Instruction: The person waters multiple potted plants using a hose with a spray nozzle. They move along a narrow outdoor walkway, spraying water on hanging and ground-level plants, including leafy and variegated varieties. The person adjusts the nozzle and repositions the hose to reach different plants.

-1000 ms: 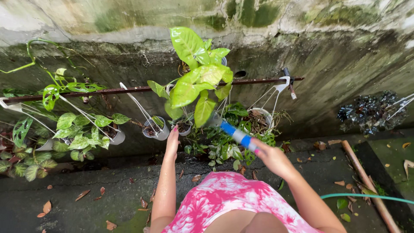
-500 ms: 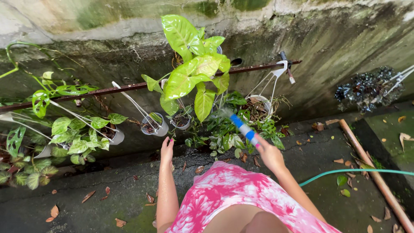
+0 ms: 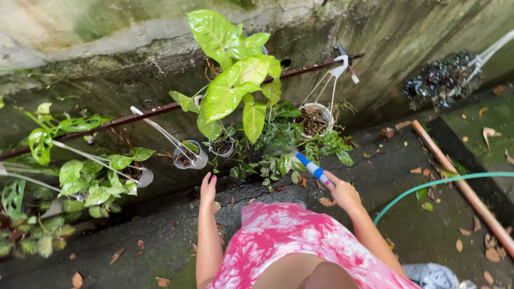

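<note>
My right hand (image 3: pixel 345 194) has its fingers wrapped round the blue-and-white hose nozzle (image 3: pixel 312 168), which points toward eleven o'clock at the low leafy plants (image 3: pixel 278 160). My left hand (image 3: pixel 208 188) is raised with fingers loosely spread, holding nothing, just below a small grey hanging pot (image 3: pixel 190 156) at eleven. Above, a big-leaved plant (image 3: pixel 235 80) hangs off a rusty rod (image 3: pixel 123 119) along the mossy wall (image 3: pixel 107 48). At three o'clock the green hose (image 3: pixel 428 184) curves over the wet concrete floor (image 3: pixel 134 235).
</note>
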